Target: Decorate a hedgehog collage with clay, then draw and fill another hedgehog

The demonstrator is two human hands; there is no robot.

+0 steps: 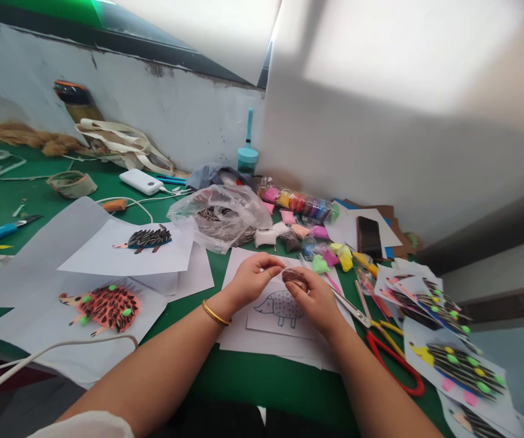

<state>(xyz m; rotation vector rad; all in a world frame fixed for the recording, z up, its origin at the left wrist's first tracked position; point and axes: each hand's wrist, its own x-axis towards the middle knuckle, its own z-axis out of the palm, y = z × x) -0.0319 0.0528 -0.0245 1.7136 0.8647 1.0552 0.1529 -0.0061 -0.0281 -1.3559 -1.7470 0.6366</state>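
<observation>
Here the right hand (316,299) grips the brown lump (295,277), just right of the fingertips of the left hand (251,277); whether that one pinches anything cannot be told. The lump looks rounded, partly finger-covered, its long axis roughly crosswise. Beneath the hands lies the hedgehog drawing (280,308), snout leftward.
</observation>
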